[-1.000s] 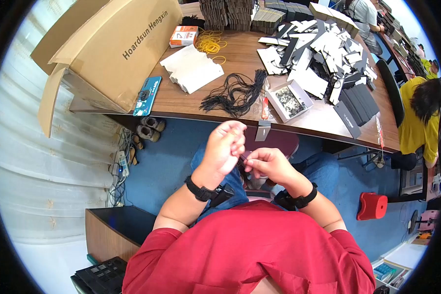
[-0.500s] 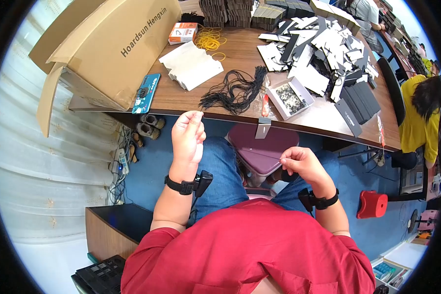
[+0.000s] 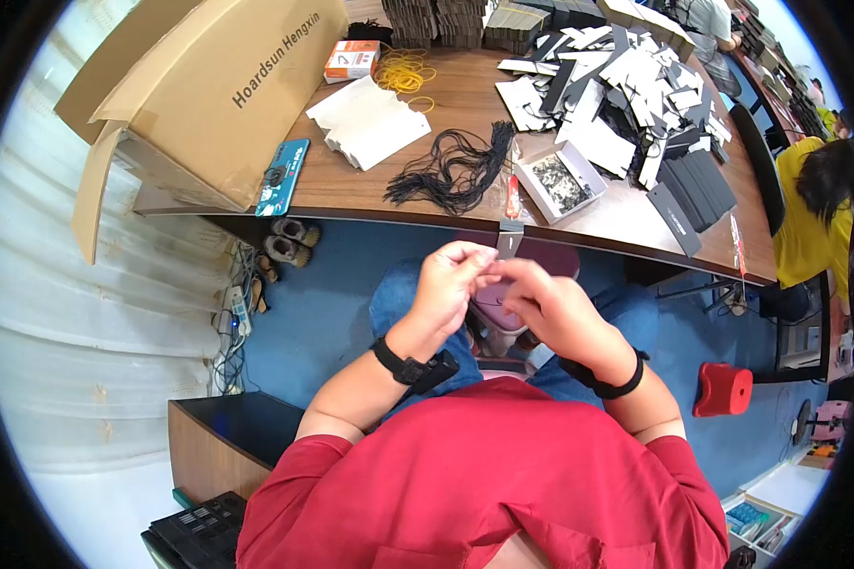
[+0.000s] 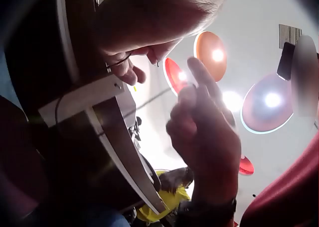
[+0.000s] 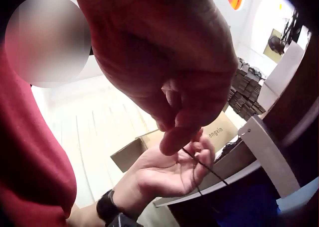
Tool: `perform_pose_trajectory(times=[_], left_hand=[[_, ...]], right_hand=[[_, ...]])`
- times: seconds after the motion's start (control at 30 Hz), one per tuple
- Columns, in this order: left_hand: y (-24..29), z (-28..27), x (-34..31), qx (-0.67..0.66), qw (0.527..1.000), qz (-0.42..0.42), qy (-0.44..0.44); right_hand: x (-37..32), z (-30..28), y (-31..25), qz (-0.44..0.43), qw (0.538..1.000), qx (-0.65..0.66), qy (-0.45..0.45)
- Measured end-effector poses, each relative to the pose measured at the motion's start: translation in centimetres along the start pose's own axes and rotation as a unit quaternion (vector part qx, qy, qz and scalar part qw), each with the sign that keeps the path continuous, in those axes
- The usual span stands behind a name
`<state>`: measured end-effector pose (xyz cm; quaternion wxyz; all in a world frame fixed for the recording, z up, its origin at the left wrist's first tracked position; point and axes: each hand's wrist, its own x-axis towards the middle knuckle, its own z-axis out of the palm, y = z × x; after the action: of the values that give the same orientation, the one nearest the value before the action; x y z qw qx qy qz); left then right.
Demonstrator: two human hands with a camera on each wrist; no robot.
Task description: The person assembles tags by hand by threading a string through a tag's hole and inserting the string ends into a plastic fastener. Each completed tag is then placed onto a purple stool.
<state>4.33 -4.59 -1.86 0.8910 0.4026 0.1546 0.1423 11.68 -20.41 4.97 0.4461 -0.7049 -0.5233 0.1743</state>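
Note:
In front of the lap my left hand (image 3: 449,286) pinches a thin dark cord (image 5: 207,168) between thumb and fingers. My right hand (image 3: 562,311) is close beside it, fingertips meeting the left ones, with some blur. In the right wrist view the cord runs from the right fingertips (image 5: 174,143) past the left hand's curled fingers. A pale grey tag (image 4: 82,98) with a small hole hangs over the table edge near both hands. On the table beyond lies a bundle of black cords (image 3: 455,171).
The wooden table (image 3: 351,197) bears a cardboard box (image 3: 247,104), white card stacks (image 3: 368,123), yellow rubber bands (image 3: 403,71), a heap of black and white tags (image 3: 617,95), a small open box (image 3: 560,182) and dark tag stacks (image 3: 695,194). A purple stool (image 3: 555,258) stands below; a red stool (image 3: 723,390) is at right.
The hands were together, spread apart half a second ago with the left out to the left, and have now come back together in front of the lap.

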Motion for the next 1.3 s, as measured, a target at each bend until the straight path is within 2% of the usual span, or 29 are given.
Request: perform_pose_trajectory(times=[0.1,0.17,0.2,0.27,0.3,0.4,0.6,0.67,0.77,0.8,0.9,1.0,1.2,1.3], left_hand=[[-0.6,1.0,-0.6,-0.011,0.999,-0.034,-0.031],[-0.5,1.4,-0.9,0.007,0.999,-0.042,-0.027],[-0.5,1.0,-0.8,0.056,0.997,-0.033,-0.049],[-0.7,1.0,-1.1,0.111,0.993,0.012,-0.032],[-0.6,1.3,-1.1,0.138,0.99,0.035,-0.025],[-0.6,1.5,-1.1,0.099,0.995,0.025,-0.021],[-0.2,2.0,-1.2,0.129,0.991,-0.006,-0.022],[-0.1,2.0,-1.2,0.146,0.988,0.024,-0.034],[0.2,2.1,-1.2,0.162,0.985,0.041,-0.039],[0.3,2.1,-1.2,0.166,0.985,0.043,-0.038],[0.3,1.9,-1.1,0.188,0.98,0.038,-0.043],[0.2,1.8,-1.1,0.199,0.978,0.041,-0.052],[0.9,1.9,-1.3,0.211,0.976,0.012,-0.06],[1.4,1.7,-1.2,0.145,0.985,-0.057,-0.071]], right_hand=[[1.2,-0.1,0.5,0.043,0.993,-0.076,0.077],[1.5,-0.5,0.6,0.069,0.992,-0.056,0.094],[1.5,-0.6,0.7,0.083,0.991,-0.05,0.092],[1.5,-0.7,0.9,0.104,0.99,-0.043,0.089],[1.5,-0.8,0.9,0.098,0.99,-0.042,0.093],[1.5,-1.0,1.0,0.093,0.99,-0.039,0.099],[1.3,-1.3,1.3,0.096,0.989,-0.032,0.108],[1.2,-1.7,1.3,0.088,0.987,-0.031,0.129],[1.2,-2.8,1.5,0.021,0.99,-0.077,0.112],[1.2,-3.1,1.3,0.027,0.993,-0.071,0.086],[1.3,-3.3,1.3,-0.023,0.994,-0.092,0.052],[1.4,-3.2,1.7,-0.027,0.99,-0.121,0.062],[1.5,-3.4,1.2,-0.013,0.988,-0.141,0.06],[1.3,-3.0,1.8,0.019,0.989,-0.121,0.087]])
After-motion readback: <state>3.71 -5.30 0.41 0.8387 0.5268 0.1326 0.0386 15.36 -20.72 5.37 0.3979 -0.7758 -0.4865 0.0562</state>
